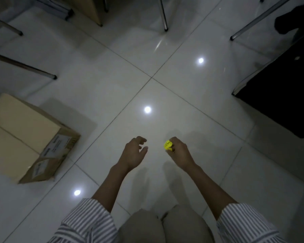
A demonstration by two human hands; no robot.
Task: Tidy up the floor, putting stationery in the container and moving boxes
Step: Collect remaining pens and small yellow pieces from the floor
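My right hand (178,151) is closed around a small bright yellow item (168,145), which sticks out past the fingers above the white tiled floor. What the yellow item is cannot be told. My left hand (134,151) hangs beside it, fingers loosely curled and apart, holding nothing. A closed cardboard box (23,135) with white labels on its side stands on the floor to the left of my left hand. No container is in view.
Metal chair and table legs (165,18) ring the far side of the floor. A second cardboard box (89,9) stands at the top. A black cabinet or panel (281,95) fills the right side. A dark shape (288,21) sits at the top right.
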